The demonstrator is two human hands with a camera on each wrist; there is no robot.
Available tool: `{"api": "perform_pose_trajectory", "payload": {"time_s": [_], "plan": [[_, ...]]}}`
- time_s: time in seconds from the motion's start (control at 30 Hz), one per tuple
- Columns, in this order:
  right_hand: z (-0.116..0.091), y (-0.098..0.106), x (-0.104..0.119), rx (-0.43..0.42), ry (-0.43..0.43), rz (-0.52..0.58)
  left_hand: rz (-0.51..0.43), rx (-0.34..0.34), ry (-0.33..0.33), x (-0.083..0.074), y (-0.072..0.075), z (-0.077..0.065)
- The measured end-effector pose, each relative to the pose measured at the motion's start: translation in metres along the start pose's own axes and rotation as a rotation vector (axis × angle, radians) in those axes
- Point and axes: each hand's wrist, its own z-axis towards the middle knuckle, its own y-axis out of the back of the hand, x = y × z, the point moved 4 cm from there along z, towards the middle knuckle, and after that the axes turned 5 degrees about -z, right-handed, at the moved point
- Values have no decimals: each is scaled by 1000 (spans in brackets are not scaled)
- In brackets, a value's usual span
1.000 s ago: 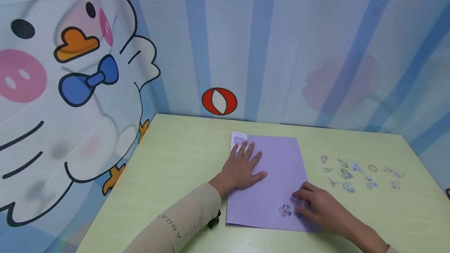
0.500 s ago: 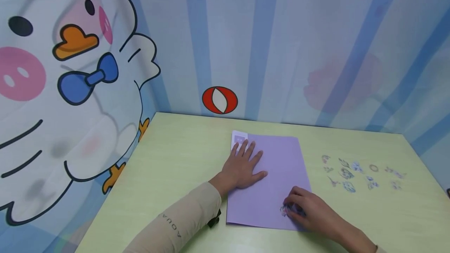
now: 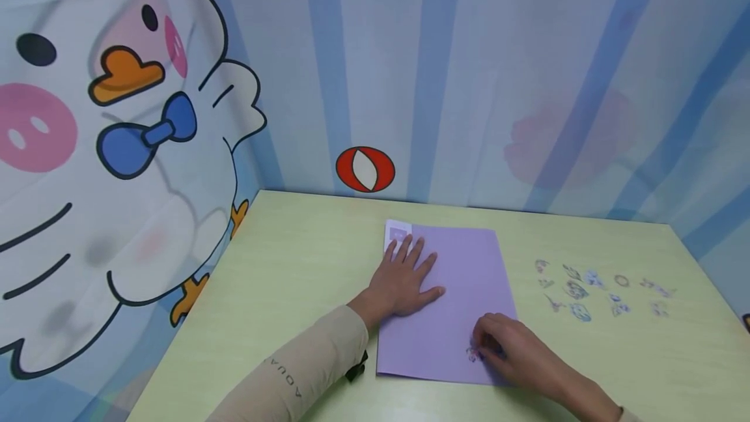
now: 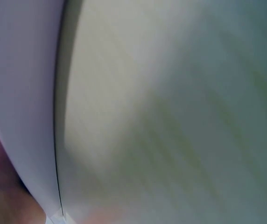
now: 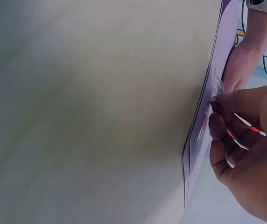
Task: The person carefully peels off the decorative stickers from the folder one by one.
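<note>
My left hand (image 3: 401,285) lies flat with fingers spread on the left part of a purple folder-like sheet (image 3: 457,266). Over the sheet's lower right, my right hand (image 3: 515,347) bends its thumb and fingers together. A small flower sticker (image 3: 472,355) shows on the sheet, partly hidden by these fingertips. In the right wrist view, the right hand (image 5: 248,135) pinches at a thin, pale flower-patterned piece (image 5: 219,86) close over the purple surface. The left wrist view catches the sheet's edge (image 4: 26,93) and part of the left hand (image 4: 7,186).
Several small clear stickers (image 3: 577,290) with flower and ring patterns lie on the light yellow table (image 3: 305,246), right of the sheet. A white label (image 3: 398,232) sits at the sheet's top left corner. A cartoon-printed curtain (image 3: 381,70) stands behind the table.
My right hand has moved left from the sheet's right edge to the flower sticker, its fingers drawing together and partly covering it. The left hand has stayed in place.
</note>
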Motion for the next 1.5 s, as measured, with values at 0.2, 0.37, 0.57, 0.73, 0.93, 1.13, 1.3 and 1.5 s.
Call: {"api": "perform_pose_trajectory", "payload": {"time_s": [0.2, 0.37, 0.57, 0.73, 0.93, 1.13, 1.3, 1.5], "plan": [[-1, 5, 1, 4, 17, 6, 2, -4, 1, 0, 0, -1], [-6, 16, -3, -22, -11, 35, 6, -3, 2, 0, -1, -1], [-18, 26, -20, -71, -103, 28, -7, 2, 0, 1, -4, -2], [-33, 39, -42, -160, -138, -101, -8, 1, 5, 0, -5, -6], [-58, 70, -77, -250, -154, -283, -17, 18, 9, 1, -10, -1], [-89, 95, -121, -274, -230, -405, -10, -6, 0, -1, -8, -1], [-108, 99, -146, -291, -273, -502, -3, -10, -3, -1, -5, 0], [-115, 88, -158, -160, -282, -511, 7, -17, -6, 2, -7, 3]]}}
